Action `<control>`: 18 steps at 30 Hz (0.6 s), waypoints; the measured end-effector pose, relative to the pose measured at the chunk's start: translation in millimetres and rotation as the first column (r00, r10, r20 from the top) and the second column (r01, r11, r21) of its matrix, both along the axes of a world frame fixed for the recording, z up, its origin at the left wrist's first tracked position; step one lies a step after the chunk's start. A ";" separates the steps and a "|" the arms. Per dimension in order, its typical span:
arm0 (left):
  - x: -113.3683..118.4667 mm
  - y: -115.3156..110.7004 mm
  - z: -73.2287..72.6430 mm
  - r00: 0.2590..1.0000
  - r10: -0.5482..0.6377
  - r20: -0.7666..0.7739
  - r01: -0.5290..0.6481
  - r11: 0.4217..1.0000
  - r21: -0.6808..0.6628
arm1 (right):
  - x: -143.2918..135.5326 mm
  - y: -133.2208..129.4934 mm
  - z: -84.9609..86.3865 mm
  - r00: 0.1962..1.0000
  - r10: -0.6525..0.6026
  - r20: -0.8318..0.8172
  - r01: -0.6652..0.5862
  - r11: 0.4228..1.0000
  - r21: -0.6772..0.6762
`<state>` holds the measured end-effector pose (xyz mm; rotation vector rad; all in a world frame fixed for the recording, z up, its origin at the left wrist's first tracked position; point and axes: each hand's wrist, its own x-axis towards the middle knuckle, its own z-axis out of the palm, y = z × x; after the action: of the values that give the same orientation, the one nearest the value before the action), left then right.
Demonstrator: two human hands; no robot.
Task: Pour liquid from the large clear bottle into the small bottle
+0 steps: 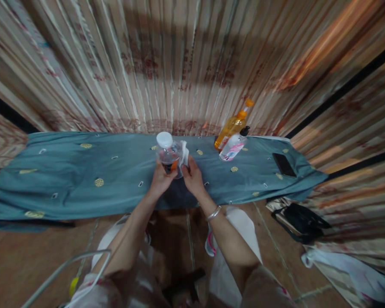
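Note:
A clear plastic bottle [167, 155] with a white cap and an orange-and-dark label stands tilted slightly over the middle of the cloth-covered table. Wrapped round its lower left side is my left hand [162, 177]. My right hand [193, 174] pinches a crumpled white tissue [184, 155] against the bottle's right side. A silver bangle circles my right wrist. Whether the bottle's base touches the cloth is hidden by my hands.
Toward the back right stand an orange pump bottle [232, 128] and a clear pump bottle [232, 146] with a pink label. Farther right lies a dark phone [284, 164] on the teal tablecloth [70, 171]. A black bag [300, 220] rests below the table's right end. Curtains hang behind.

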<state>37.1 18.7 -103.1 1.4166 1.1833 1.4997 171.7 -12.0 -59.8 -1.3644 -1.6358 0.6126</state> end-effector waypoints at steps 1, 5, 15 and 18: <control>-1.4 -1.2 0.2 1.000 -0.003 -0.016 0.003 1.000 -0.011 | 1.3 -1.9 -5.2 1.000 -0.012 -0.002 0.012 0.999 -0.032; -3.3 -5.1 4.6 0.999 0.004 -0.048 -0.005 1.000 -0.026 | 2.8 -15.4 1.8 1.000 0.002 -0.025 0.000 0.997 0.073; -6.7 -11.5 20.1 0.992 0.117 -0.041 -0.118 0.992 -0.043 | -4.3 -5.5 -19.6 1.000 0.009 -0.023 -0.005 0.985 0.172; -9.4 -13.0 26.5 0.991 0.130 0.012 -0.129 0.989 -0.075 | 4.2 -0.6 -57.6 0.995 -0.052 -0.083 0.052 0.999 0.000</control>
<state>27.6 5.7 -76.6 1.2966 1.3290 1.5363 175.9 -12.6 -117.4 -1.3584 -1.5299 0.6279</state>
